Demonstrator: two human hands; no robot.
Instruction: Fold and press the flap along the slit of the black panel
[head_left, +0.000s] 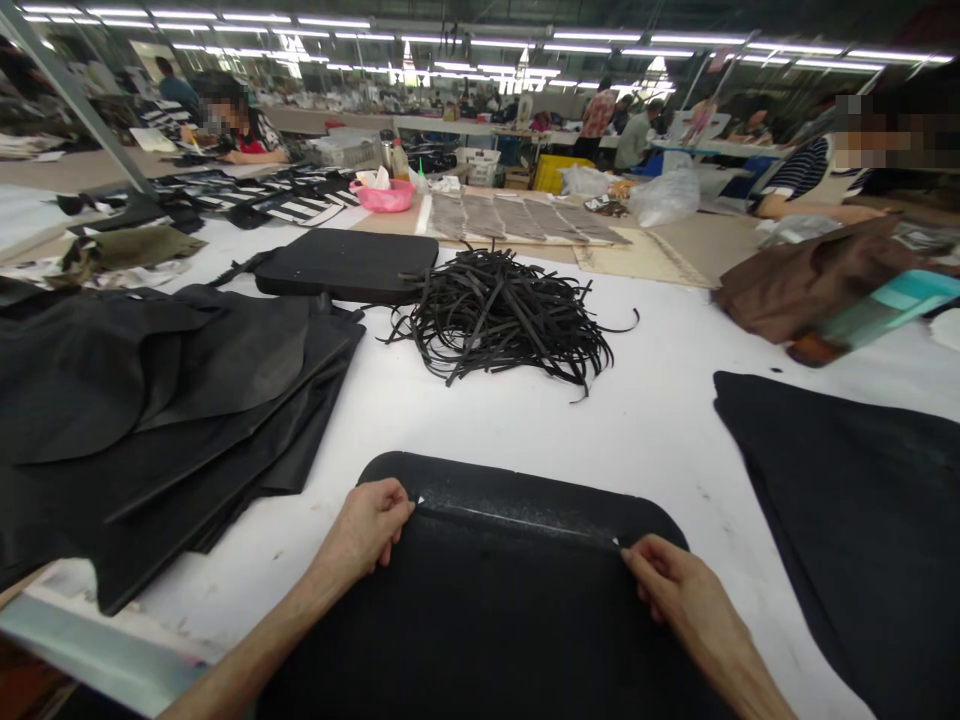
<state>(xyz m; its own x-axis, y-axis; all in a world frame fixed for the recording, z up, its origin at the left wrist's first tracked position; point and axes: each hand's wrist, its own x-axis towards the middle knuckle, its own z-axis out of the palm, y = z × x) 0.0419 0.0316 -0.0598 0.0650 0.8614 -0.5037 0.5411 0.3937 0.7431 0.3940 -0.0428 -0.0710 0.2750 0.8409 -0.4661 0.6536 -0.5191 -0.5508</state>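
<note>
A large black panel (487, 620) with rounded far corners lies in front of me on the white table. Across its far part runs a shiny, whitish streaked band. What looks like a thin black strip (517, 528) stretches along this band, hard to tell from the panel. My left hand (375, 525) is closed in a pinch at its left end, and my right hand (667, 578) pinches at the right end. A tiny white bit shows beside each set of fingertips. Beyond the panel is a tangled heap of narrow black strips (510, 315).
Black sheets (150, 390) are piled at left, and more black pieces (862, 510) lie at right. A black padded slab (349, 262) sits behind. Farther off are a pink basin (384, 193), a brown bag (810, 280) and a teal-lidded container (885, 310). Other people work at tables beyond.
</note>
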